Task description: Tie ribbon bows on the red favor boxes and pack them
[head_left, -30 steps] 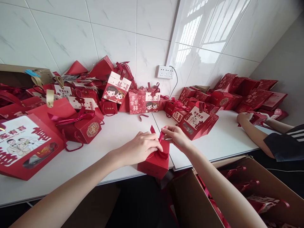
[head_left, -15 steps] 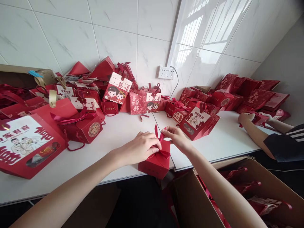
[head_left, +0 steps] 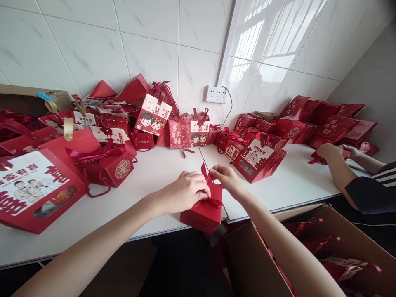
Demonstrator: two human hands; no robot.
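A small red gift box [head_left: 202,220] sits at the table's front edge, overhanging it a little, with a red ribbon [head_left: 214,202] tied on its top. My left hand [head_left: 187,189] rests over the box's left side, fingers closed on the ribbon near the knot; its fingertips are partly hidden. On the other side my right hand [head_left: 227,177] pinches a ribbon loop between thumb and finger, just above the box. One pointed ribbon end stands up between the two hands.
Red gift boxes [head_left: 108,165] crowd the left and back of the white table [head_left: 148,173]. More stand at right, where a co-worker's hands [head_left: 331,152] handle a red box. An open carton [head_left: 247,255] holding red boxes stands below the front edge. A socket strip [head_left: 215,94] is on the wall.
My right hand has shifted slightly left and down with the ribbon loop. My left hand stays nearly still. The co-worker's hands have moved a little to the right.
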